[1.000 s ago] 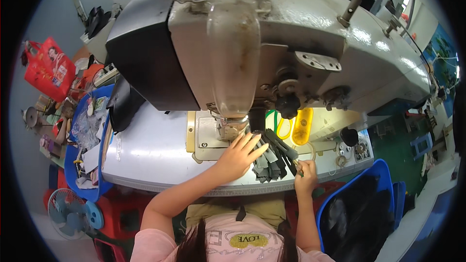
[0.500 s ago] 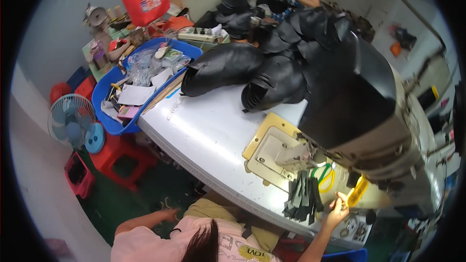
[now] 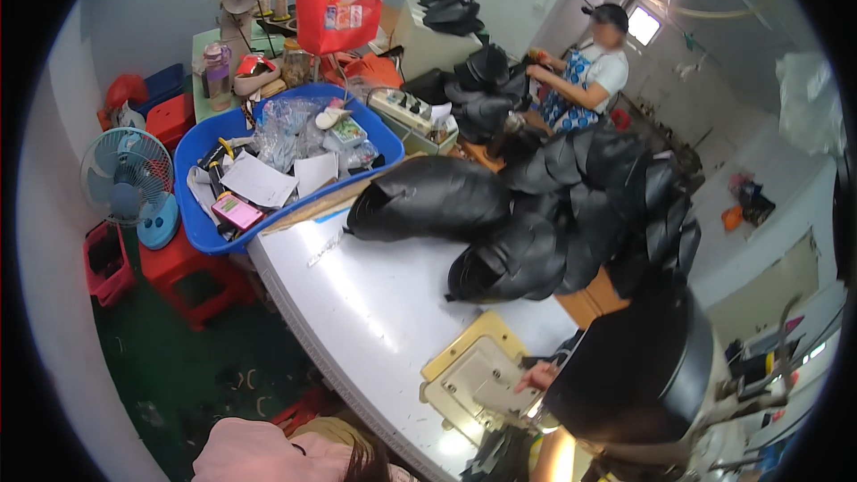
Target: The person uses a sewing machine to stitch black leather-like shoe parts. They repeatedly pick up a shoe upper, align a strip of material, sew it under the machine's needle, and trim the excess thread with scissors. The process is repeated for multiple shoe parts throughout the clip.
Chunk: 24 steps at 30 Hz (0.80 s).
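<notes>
My right hand (image 3: 537, 378) is by the left side of the sewing machine head (image 3: 625, 375), at the cream machine bed plate (image 3: 482, 381). Its fingers are bent close together and partly hidden by the head. A dark piece (image 3: 538, 361) lies right against them; I cannot make out whether they grip it. Just in front of the plate hangs a bundle of black strips (image 3: 500, 457). My left hand is out of view; only the pink sleeve (image 3: 241, 451) shows at the lower edge. Large rolled black leather-like pieces (image 3: 433, 199) are piled behind the machine.
A blue tub (image 3: 201, 228) of papers and plastic bags stands at the white table's (image 3: 330, 290) left end. Farther left are a fan (image 3: 128, 174) and a red stool (image 3: 192, 281). A red bag (image 3: 339, 0) hangs behind. Another person (image 3: 585, 76) works at the back.
The view has shifted, showing more of the room's back. My right hand has moved from beside the yellow object, right of the strips, to the bed plate. My left hand has left the view.
</notes>
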Tool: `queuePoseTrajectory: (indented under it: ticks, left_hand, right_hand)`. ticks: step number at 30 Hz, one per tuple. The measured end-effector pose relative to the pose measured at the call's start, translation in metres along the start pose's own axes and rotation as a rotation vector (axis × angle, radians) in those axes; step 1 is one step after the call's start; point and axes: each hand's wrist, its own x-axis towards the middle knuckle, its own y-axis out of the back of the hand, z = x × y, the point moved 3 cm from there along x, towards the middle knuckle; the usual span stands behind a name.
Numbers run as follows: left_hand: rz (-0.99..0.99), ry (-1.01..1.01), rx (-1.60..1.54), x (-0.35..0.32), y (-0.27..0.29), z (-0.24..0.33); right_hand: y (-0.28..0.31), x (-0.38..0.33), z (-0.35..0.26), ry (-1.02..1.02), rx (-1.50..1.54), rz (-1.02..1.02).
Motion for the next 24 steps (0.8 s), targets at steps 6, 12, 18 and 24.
queuePoseTrajectory:
  ticks: [6, 12, 18, 24]
  left_hand:
    - [0.026, 0.028, 0.049, -0.006, 0.011, 0.004]
    - [-0.097, -0.022, 0.32, -0.017, 0.024, -0.031]
    - [-0.387, -0.186, 0.529, -0.065, 0.075, -0.051]
    - [-0.36, -0.378, -0.606, -0.244, 0.241, 0.114]
  right_hand:
    - [0.012, 0.029, 0.041, 0.339, 0.141, 0.297]
    - [0.029, 0.017, 0.065, 0.562, 0.088, 0.489]
    - [0.02, -0.025, 0.115, 0.704, 0.126, 0.799]
    - [-0.025, -0.084, 0.208, 0.626, -0.096, 1.251]
